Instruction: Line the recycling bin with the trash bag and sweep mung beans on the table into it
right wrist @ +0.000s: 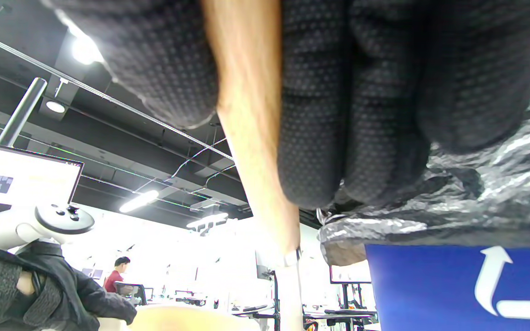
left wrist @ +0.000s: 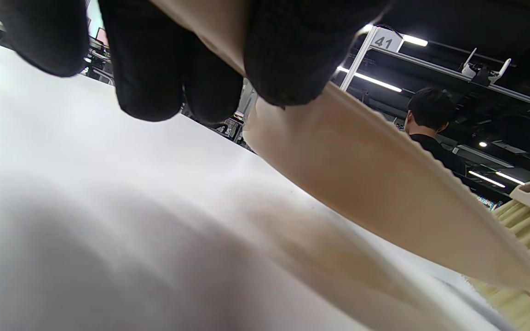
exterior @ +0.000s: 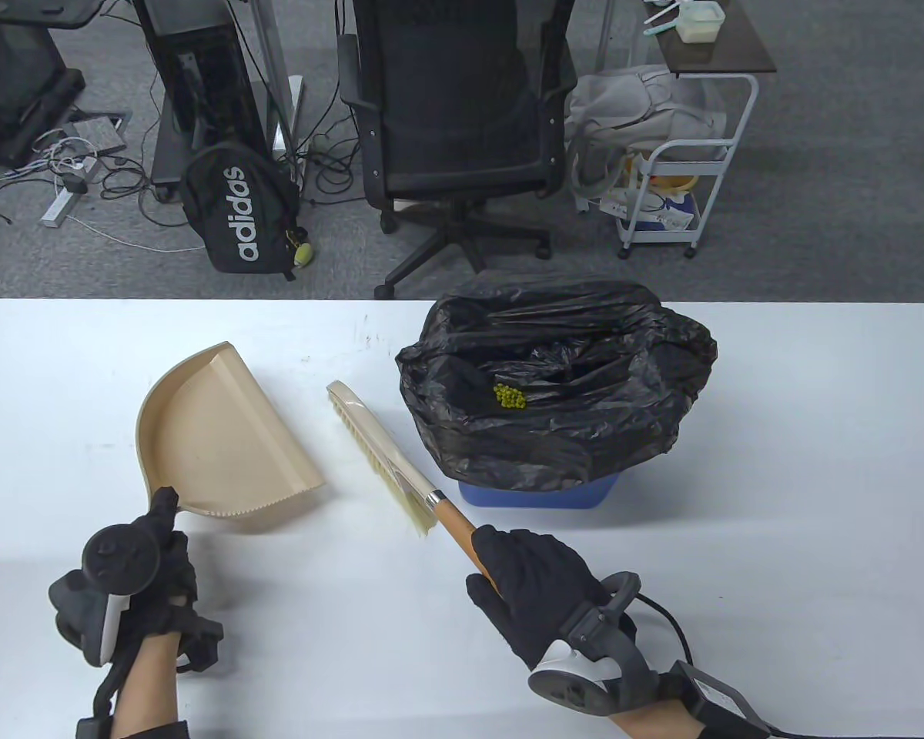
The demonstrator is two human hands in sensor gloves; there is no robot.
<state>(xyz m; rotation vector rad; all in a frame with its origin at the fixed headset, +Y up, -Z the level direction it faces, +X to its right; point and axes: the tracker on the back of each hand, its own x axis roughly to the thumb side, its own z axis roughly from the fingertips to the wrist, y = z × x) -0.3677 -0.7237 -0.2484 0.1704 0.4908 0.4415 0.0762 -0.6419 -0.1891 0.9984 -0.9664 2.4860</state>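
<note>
A blue recycling bin [exterior: 539, 494] stands on the white table [exterior: 778, 477], lined with a black trash bag [exterior: 562, 385]. A small heap of green mung beans [exterior: 510, 396] lies inside the bag. My right hand [exterior: 527, 589] grips the wooden handle [exterior: 456, 530] of a beige brush [exterior: 381, 454], which lies flat left of the bin; the handle [right wrist: 256, 138] runs between my fingers [right wrist: 352, 115] in the right wrist view. My left hand [exterior: 142, 573] holds the handle end of the beige dustpan [exterior: 215, 439], and the dustpan [left wrist: 375, 184] rests on the table.
Beyond the table's far edge are a black office chair [exterior: 462, 115], a black backpack [exterior: 239, 212] and a white cart [exterior: 677, 169]. Another person [left wrist: 430, 124] shows in the background of the left wrist view.
</note>
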